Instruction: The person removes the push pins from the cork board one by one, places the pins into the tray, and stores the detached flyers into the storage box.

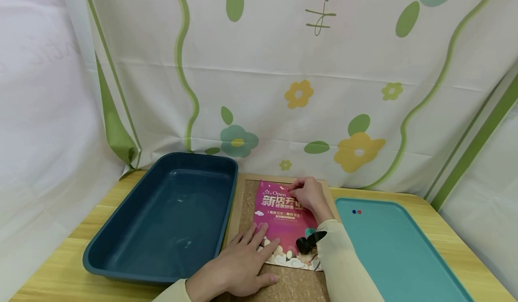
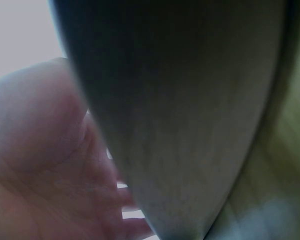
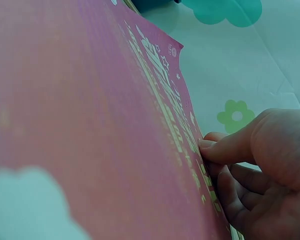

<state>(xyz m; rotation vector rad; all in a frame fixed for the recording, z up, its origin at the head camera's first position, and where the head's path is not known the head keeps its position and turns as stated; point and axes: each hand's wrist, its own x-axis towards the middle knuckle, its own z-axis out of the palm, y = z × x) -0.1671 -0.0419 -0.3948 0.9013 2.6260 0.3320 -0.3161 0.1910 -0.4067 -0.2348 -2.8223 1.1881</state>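
A pink-purple printed poster (image 1: 283,230) lies on a wood-framed corkboard (image 1: 291,284). My left hand (image 1: 243,259) rests flat with spread fingers across the poster's lower left edge and the bare cork. In the left wrist view that hand's palm (image 2: 55,165) shows beside a blurred dark shape. At the upper right part of the poster, my right hand (image 1: 310,196) has thumb and forefinger pinched together against its face. In the right wrist view, this hand (image 3: 265,170) curls its other fingers close to the poster (image 3: 90,100). What the fingertips pinch is hidden; I cannot tell what it is.
A deep dark-blue basin (image 1: 231,176) stands left of the corkboard. To the right lies a shallow teal tray (image 1: 388,248) carrying a small blue piece (image 1: 354,211) and a small red piece (image 1: 359,212). Behind hangs a white flowered cloth (image 1: 259,68). A black camera (image 1: 309,242) sits at my right wrist.
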